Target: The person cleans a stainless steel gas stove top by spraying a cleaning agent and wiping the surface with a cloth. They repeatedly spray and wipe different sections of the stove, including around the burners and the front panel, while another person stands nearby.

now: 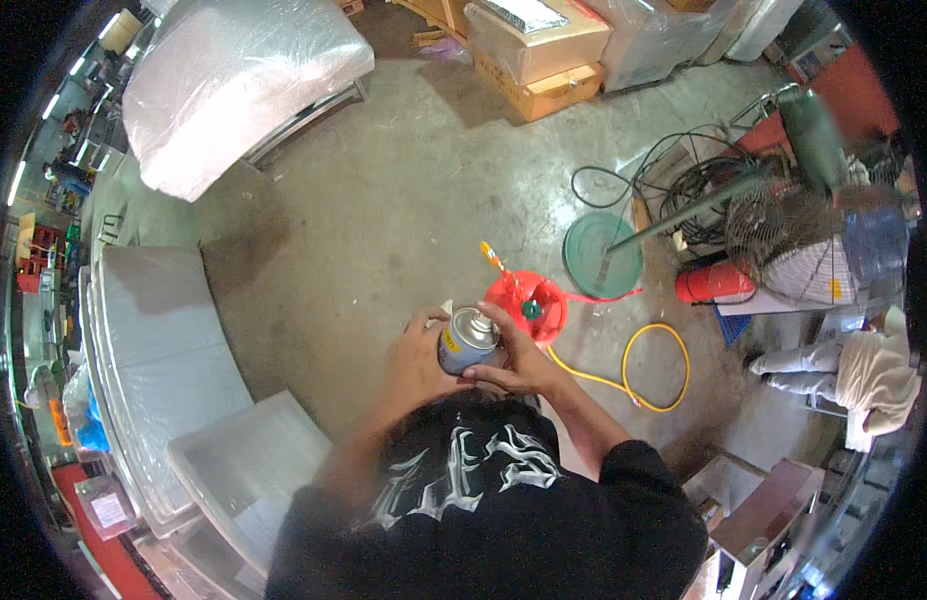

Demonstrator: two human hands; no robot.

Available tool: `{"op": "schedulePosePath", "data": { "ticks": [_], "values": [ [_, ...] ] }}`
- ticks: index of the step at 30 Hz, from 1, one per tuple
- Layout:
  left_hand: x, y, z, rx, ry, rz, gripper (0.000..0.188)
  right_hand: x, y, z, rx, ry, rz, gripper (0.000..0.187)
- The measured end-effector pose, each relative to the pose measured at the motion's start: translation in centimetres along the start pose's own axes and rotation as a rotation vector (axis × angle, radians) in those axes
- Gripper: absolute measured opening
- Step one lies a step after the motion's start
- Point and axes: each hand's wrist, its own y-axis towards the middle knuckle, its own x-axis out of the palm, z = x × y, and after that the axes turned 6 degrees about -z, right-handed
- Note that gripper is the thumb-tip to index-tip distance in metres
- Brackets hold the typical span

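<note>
A grey aerosol can with a silver domed top is held upright in front of my chest, its top facing up. My left hand wraps around its left side, and a small white bit shows by those fingertips. On the opposite side, my right hand grips the can, with fingers near the rim and thumb low on the body. Just beyond my right hand stands a red bucket with a dark green thing inside. An orange-yellow handle sticks out over its far edge.
A yellow hose curls right of the bucket, near a pedestal fan's round green base. Black cables and a red cylinder lie beyond. White wrapped panels stand left; boxes sit at the back. Another person is at right.
</note>
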Motion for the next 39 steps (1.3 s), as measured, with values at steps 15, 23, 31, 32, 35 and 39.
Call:
{"op": "schedulePosePath", "data": {
  "ticks": [15,23,31,32,35,39],
  "values": [
    [-14.5,40.0,-8.5,-0.252,-0.82,-0.298,0.066,-22.7,24.3,4.2,0.057,-0.186,0.502,0.091],
    [-14.6,72.0,0.2,-0.124,-1.423,-0.265,0.053,-47.2,36.0,2.4,0.07,-0.295,0.385,0.085],
    [-7.1,96.9,16.9,-0.014,-1.703,-0.759,0.058,-68.8,39.3,3.3,0.2,-0.062,0.793,0.084],
    [-5.1,100.0,18.8,-0.049,-1.687,-0.737,0.056,-72.1,39.9,4.2,0.196,-0.034,0.853,0.084],
    [0.0,109.8,24.7,-0.24,-1.589,-0.651,0.05,-82.4,41.1,6.3,0.235,0.002,0.985,0.083],
    [4.3,119.3,32.6,-0.112,-1.603,-0.873,0.049,-94.3,40.0,5.9,0.275,0.042,1.073,0.08]
  ]
}}
